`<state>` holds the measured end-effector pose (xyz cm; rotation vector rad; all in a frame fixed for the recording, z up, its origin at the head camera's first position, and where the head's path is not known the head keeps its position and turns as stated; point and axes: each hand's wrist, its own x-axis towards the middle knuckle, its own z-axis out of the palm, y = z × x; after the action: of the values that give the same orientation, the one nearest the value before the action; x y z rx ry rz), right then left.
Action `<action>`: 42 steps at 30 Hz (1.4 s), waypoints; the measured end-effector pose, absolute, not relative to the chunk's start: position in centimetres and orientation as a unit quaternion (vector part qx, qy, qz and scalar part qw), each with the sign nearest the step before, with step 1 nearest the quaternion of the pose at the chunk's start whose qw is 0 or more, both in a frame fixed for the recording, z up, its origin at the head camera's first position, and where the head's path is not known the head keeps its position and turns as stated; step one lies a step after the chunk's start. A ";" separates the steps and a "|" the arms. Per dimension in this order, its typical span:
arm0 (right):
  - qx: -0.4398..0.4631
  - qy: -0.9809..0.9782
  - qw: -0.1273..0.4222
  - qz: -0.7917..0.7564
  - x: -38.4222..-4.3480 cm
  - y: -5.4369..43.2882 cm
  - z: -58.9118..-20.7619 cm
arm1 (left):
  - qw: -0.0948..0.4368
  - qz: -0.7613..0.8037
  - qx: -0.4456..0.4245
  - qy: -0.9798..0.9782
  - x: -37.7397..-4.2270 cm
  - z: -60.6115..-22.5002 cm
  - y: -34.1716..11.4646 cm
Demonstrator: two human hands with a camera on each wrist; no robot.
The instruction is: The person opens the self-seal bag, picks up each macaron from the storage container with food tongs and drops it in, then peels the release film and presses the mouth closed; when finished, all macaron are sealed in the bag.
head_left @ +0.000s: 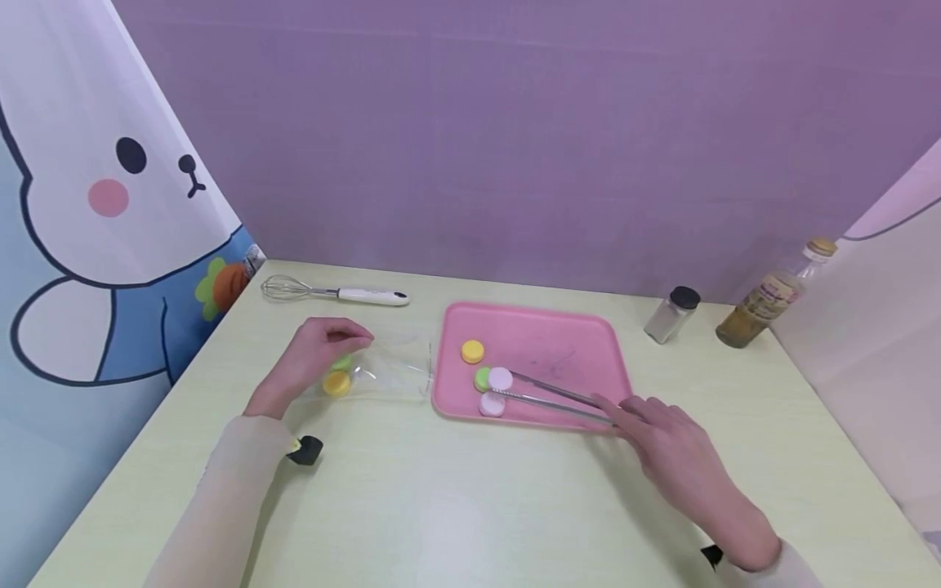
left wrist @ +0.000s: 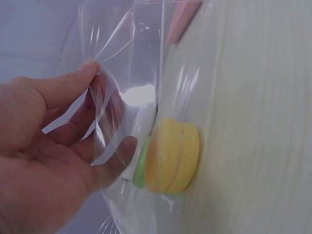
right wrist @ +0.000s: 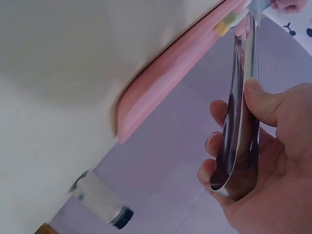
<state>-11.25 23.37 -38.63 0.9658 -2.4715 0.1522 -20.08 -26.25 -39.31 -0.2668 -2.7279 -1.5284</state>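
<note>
My left hand point(head_left: 318, 357) pinches the edge of a clear plastic bag point(head_left: 397, 367) between thumb and fingers. Inside the bag lie a yellow macaron point(left wrist: 173, 156) and a green macaron point(left wrist: 140, 165). In my right hand point(head_left: 672, 453) I grip metal tongs point(right wrist: 239, 122), their tips reaching over the pink tray point(head_left: 588, 343). A pale lilac macaron point(head_left: 501, 378) sits between the tong tips. Close by on the tray are a second lilac macaron point(head_left: 492, 404), a green macaron point(head_left: 481, 379) partly covered by the one at the tips, and a yellow macaron point(head_left: 473, 352).
Behind the left hand, a whisk point(head_left: 345, 293) with a white handle lies along the table's back edge. A small jar point(head_left: 671, 315) with a black lid and a corked glass bottle point(head_left: 768, 302) stand at the back right. A purple curtain point(head_left: 515, 147) hangs behind the table.
</note>
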 end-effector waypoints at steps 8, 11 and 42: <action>0.381 -0.889 0.245 0.065 -12.3 20.4 -38.1 | 0.001 -0.484 -0.087 -0.871 -20.1 -39.3 -26.2; 0.393 -0.884 0.244 0.071 -12.8 19.4 -38.0 | 0.000 -0.483 -0.088 -0.871 -20.1 -39.3 -26.2; 0.405 -0.903 0.141 0.002 -17.7 8.7 -37.9 | 0.005 -0.472 -0.091 -0.877 -20.1 -39.3 -26.0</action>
<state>-17.67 8.71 -37.86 1.1698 -2.6087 0.0043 -20.06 -25.98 -39.33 -0.2843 -2.7471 -1.4784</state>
